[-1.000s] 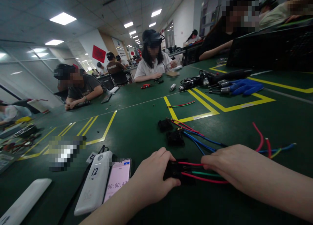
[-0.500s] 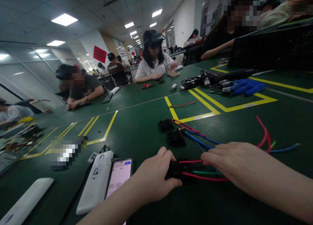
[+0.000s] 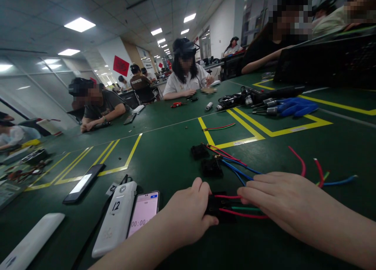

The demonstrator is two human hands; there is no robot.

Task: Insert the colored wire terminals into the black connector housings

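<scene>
My left hand (image 3: 189, 213) is closed around the end of a black plastic block (image 3: 216, 207) on the table, thumb in front and fingers behind. From its right side come red wires (image 3: 242, 214) and a green wire (image 3: 245, 209). My right hand (image 3: 280, 201) has its fingers pressed together over these wires and hides part of them. Loose red wire ends (image 3: 299, 162) stick up beyond that hand. Just behind lie two more black pieces, one farther block (image 3: 199, 151) and one nearer block (image 3: 212, 167), with red and blue wires (image 3: 234, 169) attached.
On my left lie a white power bank (image 3: 114, 219), a phone showing a timer (image 3: 144, 213), another phone (image 3: 84, 184) and a second white device (image 3: 32, 242). Tools (image 3: 267, 105) and a blue glove (image 3: 298, 105) lie ahead right. Yellow tape (image 3: 239, 142) marks the green table. Co-workers sit opposite.
My right hand has shifted slightly left along the wires. The loose red ends beyond it have spread apart, one moving left. My left hand stays on the block.
</scene>
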